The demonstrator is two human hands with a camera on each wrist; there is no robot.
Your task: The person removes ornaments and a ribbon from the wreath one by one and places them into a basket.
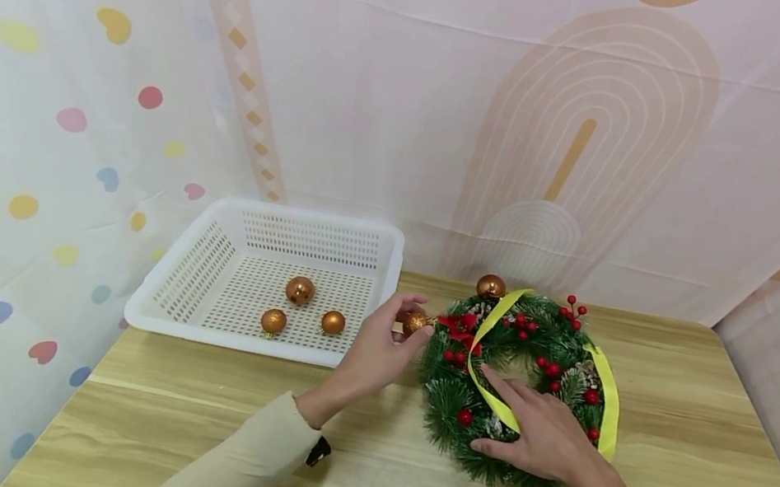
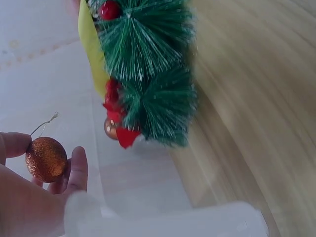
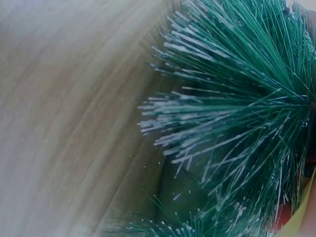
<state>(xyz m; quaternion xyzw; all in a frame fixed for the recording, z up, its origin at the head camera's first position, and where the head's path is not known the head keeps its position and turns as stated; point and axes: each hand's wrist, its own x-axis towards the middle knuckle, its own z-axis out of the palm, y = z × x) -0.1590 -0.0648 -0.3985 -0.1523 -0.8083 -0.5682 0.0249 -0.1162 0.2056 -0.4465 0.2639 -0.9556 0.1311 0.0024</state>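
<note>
My left hand (image 1: pixel 375 350) holds a glittery copper bauble (image 1: pixel 414 323) between thumb and fingers, just left of the wreath. In the left wrist view a thin gold loop sticks up from this bauble (image 2: pixel 46 159). The green wreath (image 1: pixel 445 405) lies on the table, with red berries (image 1: pixel 550 368), a red flower (image 1: pixel 457 326) and a yellow ribbon (image 1: pixel 611 395). A shiny copper bauble (image 1: pixel 491 286) sits at its upper left edge. Over the wreath's lower part lies my right hand (image 1: pixel 546 432), index finger extended along the ribbon; the right wrist view mostly shows frosted needles (image 3: pixel 232 108).
A white perforated basket (image 1: pixel 150 301) stands on the left of the wooden table (image 1: pixel 357 480), with 3 copper baubles inside, one of them a larger bauble (image 1: pixel 300 291). A patterned cloth (image 1: pixel 379 109) hangs behind the table.
</note>
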